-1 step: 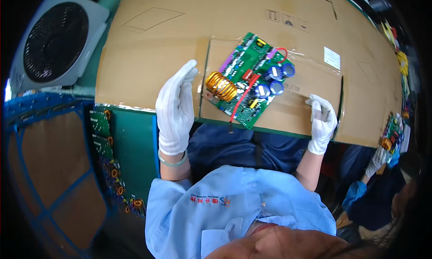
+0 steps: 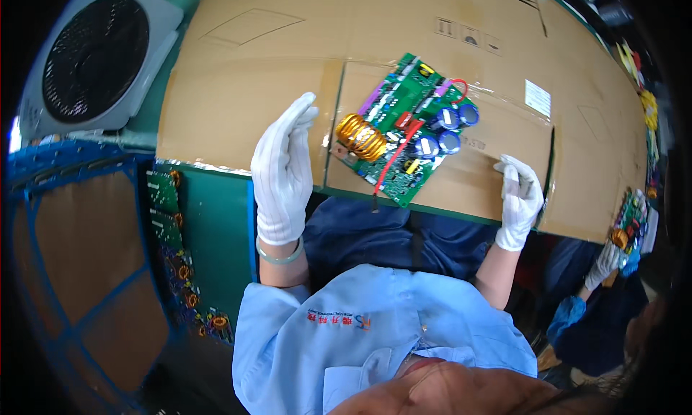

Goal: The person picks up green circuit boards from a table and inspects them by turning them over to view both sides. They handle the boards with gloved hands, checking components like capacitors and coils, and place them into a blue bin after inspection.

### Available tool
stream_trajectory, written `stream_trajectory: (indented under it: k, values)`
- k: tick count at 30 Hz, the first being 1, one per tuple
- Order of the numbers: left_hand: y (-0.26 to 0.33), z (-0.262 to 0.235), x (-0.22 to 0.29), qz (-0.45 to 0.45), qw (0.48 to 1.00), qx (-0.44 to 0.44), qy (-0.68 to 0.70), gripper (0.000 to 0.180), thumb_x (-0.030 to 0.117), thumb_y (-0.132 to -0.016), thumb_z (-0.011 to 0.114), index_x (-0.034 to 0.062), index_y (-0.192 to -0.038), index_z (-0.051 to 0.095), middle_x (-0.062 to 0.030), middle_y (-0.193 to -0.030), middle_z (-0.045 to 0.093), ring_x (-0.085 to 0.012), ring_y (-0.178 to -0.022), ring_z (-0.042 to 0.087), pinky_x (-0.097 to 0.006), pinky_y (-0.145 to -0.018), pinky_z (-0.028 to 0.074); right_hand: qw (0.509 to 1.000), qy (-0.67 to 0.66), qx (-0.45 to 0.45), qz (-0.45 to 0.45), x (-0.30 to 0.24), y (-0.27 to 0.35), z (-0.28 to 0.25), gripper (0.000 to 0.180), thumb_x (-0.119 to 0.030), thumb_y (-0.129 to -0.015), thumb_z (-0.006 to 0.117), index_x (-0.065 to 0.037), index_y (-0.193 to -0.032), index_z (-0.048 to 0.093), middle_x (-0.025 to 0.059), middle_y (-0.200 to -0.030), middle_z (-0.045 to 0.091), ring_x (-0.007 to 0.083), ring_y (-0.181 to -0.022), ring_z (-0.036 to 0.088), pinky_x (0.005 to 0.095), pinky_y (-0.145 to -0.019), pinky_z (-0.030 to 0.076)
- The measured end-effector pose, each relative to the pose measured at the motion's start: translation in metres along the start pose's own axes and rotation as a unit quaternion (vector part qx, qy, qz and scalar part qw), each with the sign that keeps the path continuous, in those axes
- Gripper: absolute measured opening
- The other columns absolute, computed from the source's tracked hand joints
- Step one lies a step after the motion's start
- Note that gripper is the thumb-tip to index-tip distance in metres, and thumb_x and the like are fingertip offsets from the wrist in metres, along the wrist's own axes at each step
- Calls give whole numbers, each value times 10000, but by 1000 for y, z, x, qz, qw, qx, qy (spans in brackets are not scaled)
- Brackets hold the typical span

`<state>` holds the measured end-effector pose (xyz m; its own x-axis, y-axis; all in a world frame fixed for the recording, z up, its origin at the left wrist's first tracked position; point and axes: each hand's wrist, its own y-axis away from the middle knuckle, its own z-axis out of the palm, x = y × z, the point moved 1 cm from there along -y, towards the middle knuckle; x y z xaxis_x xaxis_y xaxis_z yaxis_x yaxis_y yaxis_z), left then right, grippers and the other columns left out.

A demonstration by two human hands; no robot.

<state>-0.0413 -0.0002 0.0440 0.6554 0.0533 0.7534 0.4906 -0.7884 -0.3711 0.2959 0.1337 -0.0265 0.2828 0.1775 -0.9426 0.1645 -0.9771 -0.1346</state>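
A green circuit board (image 2: 407, 101) lies at a slant on the cardboard-covered table, between my hands and touched by neither. It carries a copper-wound coil (image 2: 362, 137) on its left, blue cylindrical capacitors (image 2: 448, 118) on its right, and a red wire (image 2: 393, 159) across the middle. My left hand (image 2: 283, 177), in a white glove, is raised left of the board, fingers stretched and nothing held. Over the cardboard's near edge, to the right of the board, is my gloved right hand (image 2: 520, 199); its fingers are loosely bent and it appears to hold nothing.
Cardboard (image 2: 245, 91) covers the table. A grey fan (image 2: 95, 58) stands at far left, above a blue-framed rack (image 2: 79, 300). More circuit boards (image 2: 164, 192) line the left side. At far right, a co-worker's gloved hand (image 2: 604, 264) is at another board (image 2: 629, 220).
The whole view has shifted slightly. Both hands and the circuit board keep their places relative to each other.
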Motion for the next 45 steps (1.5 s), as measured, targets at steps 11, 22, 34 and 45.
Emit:
stream_trajectory:
  k: [11,22,34,45]
  values:
    - [10,-9,-9,12,995,100,-20,415,-27,-918,637,6,-1332,623,-154,-1256,670,-210,-1066,657,-318,-864,536,1000,7,-5,3,9,1,-3,141,33,-983,600,59,-1086,693,119,-1039,719,168,-917,684,292,-866,539]
    - [-14,47,43,18,918,-216,-333,573,434,-732,850,147,-1194,667,-135,-1167,651,-369,-995,654,-470,-794,552,1000,23,2,-3,-7,-3,3,112,1,-939,656,21,-1008,742,109,-910,744,158,-846,699,284,-799,534]
    - [2,49,1,115,980,-98,-129,447,138,-713,909,65,-1029,602,-155,-1064,658,-323,-964,674,-370,-858,548,996,21,-7,-81,-17,-6,-3,101,-45,-915,700,16,-984,741,124,-887,740,196,-815,716,301,-752,551]
    - [31,39,-47,127,990,19,61,656,-27,-696,893,126,-1164,460,-203,-1332,502,-282,-1132,596,-394,-974,503,992,30,-4,-124,-20,-6,-2,101,-70,-916,716,19,-959,731,131,-879,737,250,-804,719,329,-749,555]
